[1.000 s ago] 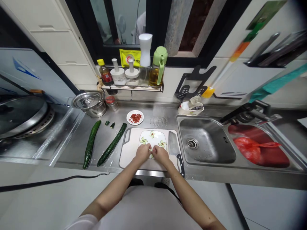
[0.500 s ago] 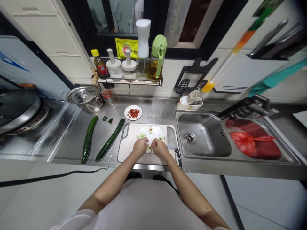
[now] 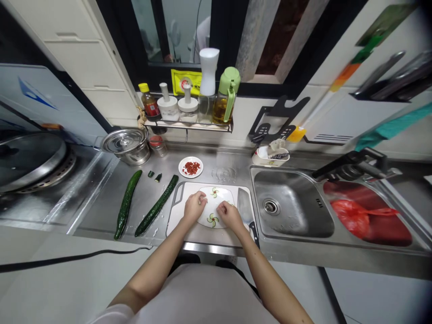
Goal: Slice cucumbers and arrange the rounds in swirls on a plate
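A white plate (image 3: 218,208) with green pinwheel shapes with reddish centres sits on a pale cutting board (image 3: 195,236). Whether the shapes are printed or laid on, I cannot tell. Over the plate's left edge, my left hand (image 3: 195,208) has its fingertips pinched together. My right hand (image 3: 230,214) is closed with curled fingers at the plate's right side. Anything between the fingers is too small to make out. A kitchen knife (image 3: 244,204) lies on the board, right of my right hand. Behind the board is a small white dish (image 3: 182,168) of chopped red bits.
Two cucumbers (image 3: 128,204) and small cut ends (image 3: 158,177) lie left of the board. A lidded steel pot (image 3: 130,148) stands behind them. The sink (image 3: 290,211) is on the right, with a red bag (image 3: 351,218) in its second basin. Seasoning jars (image 3: 188,108) line a shelf.
My hands have moved apart, the left one shifting towards the plate's left edge. The view has tilted, so everything sits slightly lower in the picture.
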`<state>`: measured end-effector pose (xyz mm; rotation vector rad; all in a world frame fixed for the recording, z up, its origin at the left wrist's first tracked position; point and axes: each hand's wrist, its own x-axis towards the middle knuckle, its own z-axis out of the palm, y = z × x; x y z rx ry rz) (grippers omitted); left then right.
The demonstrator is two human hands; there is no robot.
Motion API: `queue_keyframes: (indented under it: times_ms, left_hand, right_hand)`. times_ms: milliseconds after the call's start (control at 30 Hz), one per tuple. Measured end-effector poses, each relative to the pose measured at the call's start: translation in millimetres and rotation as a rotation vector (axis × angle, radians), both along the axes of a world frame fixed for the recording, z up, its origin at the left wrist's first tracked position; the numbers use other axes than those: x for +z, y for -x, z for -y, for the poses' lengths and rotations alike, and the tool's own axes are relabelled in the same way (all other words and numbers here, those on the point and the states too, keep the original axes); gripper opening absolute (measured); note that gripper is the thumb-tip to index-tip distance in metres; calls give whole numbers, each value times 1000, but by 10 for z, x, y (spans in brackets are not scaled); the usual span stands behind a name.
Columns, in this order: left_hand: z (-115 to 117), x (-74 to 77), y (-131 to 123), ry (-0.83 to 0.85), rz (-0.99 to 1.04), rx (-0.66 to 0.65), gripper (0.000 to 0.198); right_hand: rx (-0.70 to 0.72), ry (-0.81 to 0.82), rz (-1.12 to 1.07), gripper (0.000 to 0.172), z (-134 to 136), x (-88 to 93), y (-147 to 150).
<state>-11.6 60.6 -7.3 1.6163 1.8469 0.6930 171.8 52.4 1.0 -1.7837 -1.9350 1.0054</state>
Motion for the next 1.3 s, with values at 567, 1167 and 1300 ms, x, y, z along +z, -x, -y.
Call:
queue_keyframes:
  times_ms: [567,1167,1300]
  left_hand:
    - [-900,-71,481,-18,-34,365,16]
    - [-1569,-245,669,44,-336,124,28]
    - [-1613,-299,694,59,-374,56,27]
  right_hand:
    - [-46,-19,-97,16,-142,-41,-135]
    - [-108,-32,-146,22,-73,-35,-320]
    - [-105,-19,-134,24,-70,-28,-365]
